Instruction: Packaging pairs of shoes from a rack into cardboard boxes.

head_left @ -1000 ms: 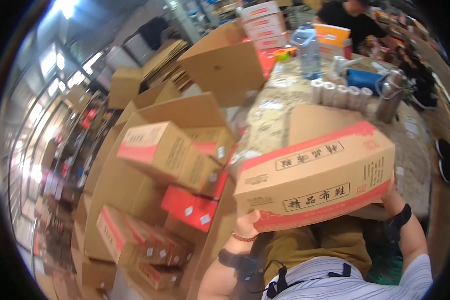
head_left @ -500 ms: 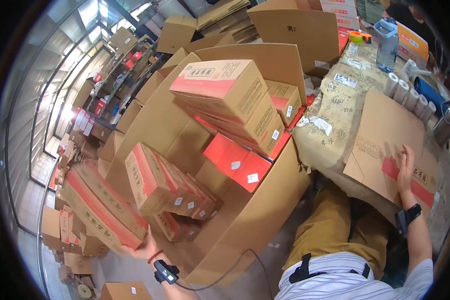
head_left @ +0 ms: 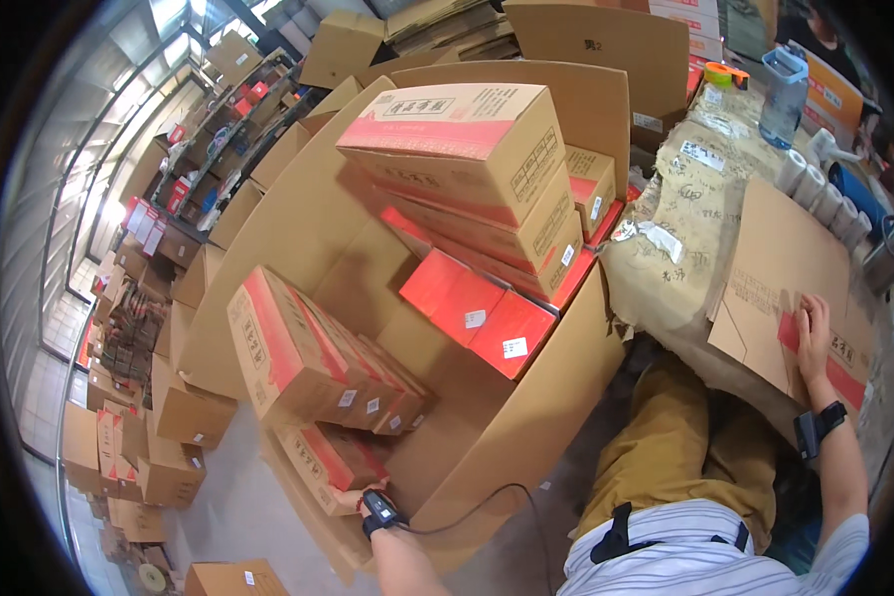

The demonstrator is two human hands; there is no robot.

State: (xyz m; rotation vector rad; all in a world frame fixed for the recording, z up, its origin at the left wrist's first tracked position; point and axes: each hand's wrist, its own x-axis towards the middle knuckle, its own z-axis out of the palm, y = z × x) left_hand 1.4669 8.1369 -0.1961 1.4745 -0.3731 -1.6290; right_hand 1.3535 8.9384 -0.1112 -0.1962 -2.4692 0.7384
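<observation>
My left hand (head_left: 353, 497) grips the near end of a brown and red cardboard box (head_left: 313, 465) low at the front left of a large open carton (head_left: 526, 447). Part of my fingers is hidden against the box. Beside it rises a leaning stack of similar boxes (head_left: 288, 343) with small white labels. My right hand (head_left: 815, 333) rests with fingers stretched out on a flattened brown cardboard box (head_left: 790, 258) with a red band, on the table at the right. It grasps nothing.
Taller stacked boxes (head_left: 457, 149) and red boxes (head_left: 477, 313) fill the carton's far right. A paper-covered table (head_left: 666, 209) carries a water bottle (head_left: 785, 94), a tape dispenser (head_left: 725, 74) and white rolls (head_left: 815, 189). A cable (head_left: 512, 489) trails from my left wrist. More cartons (head_left: 174, 402) stand left.
My left hand has moved right and down, bringing the box from outside the large carton into it, beside the stack. My right hand stays on the flattened cardboard. The view has shifted slightly.
</observation>
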